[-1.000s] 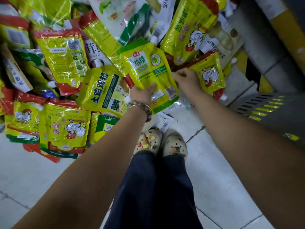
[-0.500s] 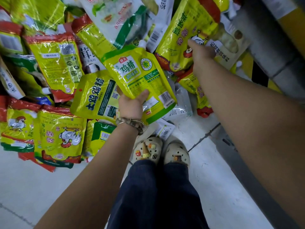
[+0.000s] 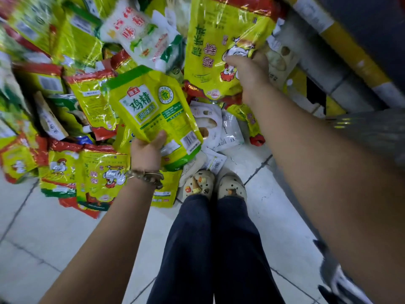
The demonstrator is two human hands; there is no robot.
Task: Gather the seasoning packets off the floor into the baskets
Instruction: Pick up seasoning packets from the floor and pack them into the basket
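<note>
Seasoning packets, two in hand, over tiled floor (image 3: 43, 227)

Left hand (image 3: 146, 152) pinches yellow-green pouch (image 3: 153, 110) printed "鸡精 调味料"; right hand (image 3: 249, 73) clamps large yellow rooster-print bag (image 3: 210, 51).

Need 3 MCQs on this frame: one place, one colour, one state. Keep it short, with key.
1. Where is the right hand?
A. on the big yellow packet with the cartoon chicken
B. on the shoes
C. flat on the tiles

2. What colour band runs along the top edge of the packet in the left hand?
A. blue
B. green
C. black

3. What state is the yellow chicken-essence packet in?
A. lying flat on the floor
B. torn open
C. gripped at its lower edge

Key: 1 A, fingers curl on its edge; 2 B, green strip is visible; 3 C, thumb presses its front.
</note>
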